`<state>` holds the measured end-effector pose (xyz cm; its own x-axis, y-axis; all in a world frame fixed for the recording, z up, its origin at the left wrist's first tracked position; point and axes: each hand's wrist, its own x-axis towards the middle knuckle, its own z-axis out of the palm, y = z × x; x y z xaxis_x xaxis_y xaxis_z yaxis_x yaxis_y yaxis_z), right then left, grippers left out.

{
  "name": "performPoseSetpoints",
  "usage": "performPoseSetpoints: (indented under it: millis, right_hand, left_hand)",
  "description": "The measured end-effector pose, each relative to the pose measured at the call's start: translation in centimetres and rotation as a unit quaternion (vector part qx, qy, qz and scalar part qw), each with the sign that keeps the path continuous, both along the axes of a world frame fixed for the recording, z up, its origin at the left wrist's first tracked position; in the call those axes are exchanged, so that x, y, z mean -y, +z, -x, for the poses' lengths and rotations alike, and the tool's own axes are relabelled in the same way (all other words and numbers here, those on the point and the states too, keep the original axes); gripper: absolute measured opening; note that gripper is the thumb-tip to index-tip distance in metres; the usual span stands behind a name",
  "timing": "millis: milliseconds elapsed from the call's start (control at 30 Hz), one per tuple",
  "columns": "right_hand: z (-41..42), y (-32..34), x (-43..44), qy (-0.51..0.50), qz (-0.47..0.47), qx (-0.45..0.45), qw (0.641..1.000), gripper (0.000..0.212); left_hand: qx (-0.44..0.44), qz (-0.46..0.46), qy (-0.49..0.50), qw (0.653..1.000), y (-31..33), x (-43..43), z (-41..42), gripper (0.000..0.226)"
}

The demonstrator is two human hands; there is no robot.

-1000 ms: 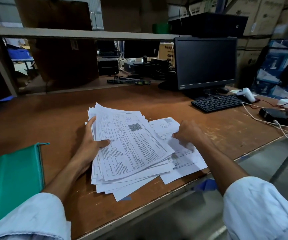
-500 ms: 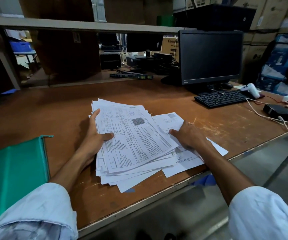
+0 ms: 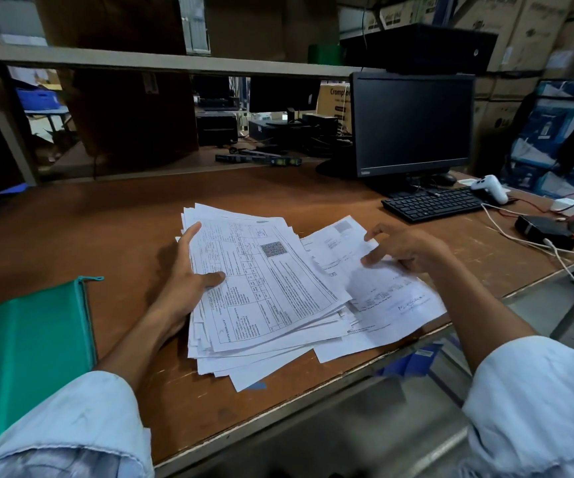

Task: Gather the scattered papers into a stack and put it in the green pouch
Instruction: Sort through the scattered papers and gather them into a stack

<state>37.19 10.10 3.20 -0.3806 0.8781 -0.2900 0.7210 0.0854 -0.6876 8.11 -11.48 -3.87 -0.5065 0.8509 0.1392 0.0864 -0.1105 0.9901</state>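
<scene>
A loose stack of printed papers (image 3: 271, 291) lies fanned on the brown wooden table (image 3: 113, 219), near its front edge. My left hand (image 3: 185, 277) grips the stack's left edge, thumb on top of the top sheet and fingers underneath. To the right, two more sheets (image 3: 392, 305) lie partly under the stack and over the table's edge. My right hand (image 3: 406, 248) pinches the upper one of these sheets between thumb and fingers. The green pouch (image 3: 23, 343) lies flat at the far left, its zip end pointing away from me.
A black monitor (image 3: 413, 122) and keyboard (image 3: 433, 203) stand at the back right, with a white handheld scanner (image 3: 490, 188), a black box (image 3: 544, 229) and white cables (image 3: 568, 263) running over the right edge. A shelf (image 3: 140, 60) spans the back.
My right hand has lifted from pressing flat on the right-hand sheets and now pinches the top one, which has shifted. My left hand keeps its hold on the stack.
</scene>
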Motion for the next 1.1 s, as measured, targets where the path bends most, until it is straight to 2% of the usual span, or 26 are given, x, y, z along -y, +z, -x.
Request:
performPoseSetpoints:
  millis: [67, 133, 233, 333, 433, 500, 567, 633, 700, 767, 833, 933, 1000, 1100]
  right_hand:
    - [-0.7, 0.2, -0.5, 0.036, -0.006, 0.007, 0.999, 0.038]
    - [-1.1, 0.1, -0.4, 0.101, -0.075, 0.04, 0.991, 0.024]
    - [-1.4, -0.4, 0.5, 0.115, -0.14, 0.0, 0.983, 0.012]
    - [-1.3, 0.1, 0.5, 0.113, -0.223, 0.017, 0.968, 0.017]
    - [-0.6, 3.1, 0.6, 0.091, -0.364, 0.041, 0.926, 0.024]
    - [-0.1, 6.1, 1.2, 0.047, -0.446, -0.02, 0.894, 0.029]
    - [0.3, 8.9, 2.4, 0.022, -0.492, -0.123, 0.862, 0.027]
    - [0.7, 10.4, 3.1, 0.051, -0.463, -0.274, 0.842, 0.023]
    - [1.5, 9.9, 3.1, 0.068, -0.297, -0.445, 0.842, 0.021]
    - [3.2, 7.8, 2.6, 0.043, -0.148, -0.528, 0.835, 0.019]
    - [5.1, 4.6, 3.1, 0.008, -0.114, -0.498, 0.86, 0.02]
    - [7.2, -0.7, 4.9, -0.006, -0.198, -0.317, 0.928, 0.017]
    - [8.6, -3.4, 5.1, 0.001, -0.252, -0.211, 0.944, 0.017]
    - [10.5, -4.9, 5.1, -0.01, -0.245, -0.166, 0.955, 0.014]
  left_hand:
    - [0.005, 0.005, -0.003, 1.0, 0.0, 0.0, 0.1, 0.079]
    - [0.023, 0.03, -0.005, 0.999, 0.0, -0.1, 0.2, 0.065]
    - [0.039, 0.058, 0.004, 0.998, 0.2, 0.0, 0.1, 0.053]
    - [0.04, 0.05, 0.012, 0.998, 0.2, 0.1, -0.1, 0.052]
    - [0.031, 0.042, 0.013, 0.999, 0.3, 0.1, -0.3, 0.064]
    - [0.019, 0.05, 0.012, 0.999, 0.2, 0.0, -0.1, 0.069]
    - [0.014, 0.049, 0.01, 0.999, 0.1, 0.0, -0.1, 0.069]
    - [0.012, 0.044, 0.012, 0.999, -0.1, 0.0, 0.1, 0.066]
    - [0.02, 0.042, 0.009, 0.999, -0.2, 0.1, 0.1, 0.062]
    - [0.005, 0.046, 0.008, 0.999, -0.1, 0.3, 0.1, 0.052]
    - [-0.017, 0.049, 0.02, 0.998, 0.0, 0.3, 0.0, 0.042]
    - [-0.005, 0.024, 0.047, 0.999, 0.3, 0.0, -0.5, 0.035]
    - [0.028, 0.006, 0.061, 0.998, 0.5, 0.1, -0.9, 0.039]
    - [0.116, -0.015, 0.028, 0.993, 0.7, 0.2, -0.8, 0.049]
